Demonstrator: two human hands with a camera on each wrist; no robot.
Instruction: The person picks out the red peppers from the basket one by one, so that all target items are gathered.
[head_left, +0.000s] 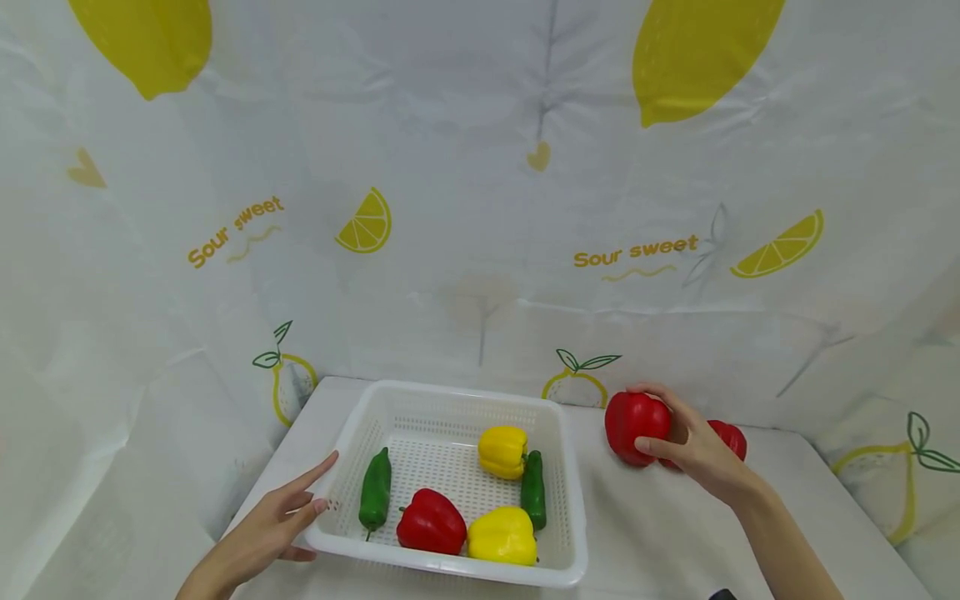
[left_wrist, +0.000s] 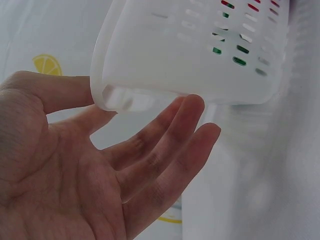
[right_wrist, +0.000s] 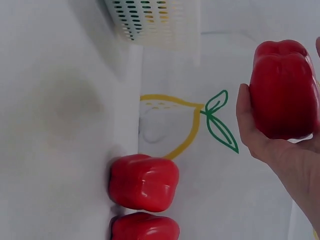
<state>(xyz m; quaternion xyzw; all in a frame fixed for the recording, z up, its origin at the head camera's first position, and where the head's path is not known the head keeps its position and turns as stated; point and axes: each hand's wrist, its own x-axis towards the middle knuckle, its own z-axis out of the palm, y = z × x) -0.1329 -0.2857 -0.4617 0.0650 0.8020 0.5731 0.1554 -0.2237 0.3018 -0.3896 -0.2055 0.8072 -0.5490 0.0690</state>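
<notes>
My right hand [head_left: 693, 446] grips a red bell pepper [head_left: 637, 427], thumb on one side and fingers over the other. In the right wrist view this pepper [right_wrist: 283, 92] is raised off the table. Two more red bell peppers lie beneath that hand, a nearer one [right_wrist: 144, 182] and one partly cut off by the frame [right_wrist: 145, 228]; in the head view the hand partly hides them. My left hand [head_left: 262, 529] touches the left rim of a white perforated plastic basket [head_left: 450, 392], its fingers loosely extended. Seen from the left wrist, the fingers [left_wrist: 165, 155] reach below the rim.
Inside the basket are two green peppers [head_left: 376, 490] [head_left: 533, 490], a red bell pepper [head_left: 432, 522] and two yellow bell peppers [head_left: 502, 452] [head_left: 502, 536]. A white table [head_left: 637, 533] carries everything. Behind it hangs a lemon-print cloth [head_left: 465, 250].
</notes>
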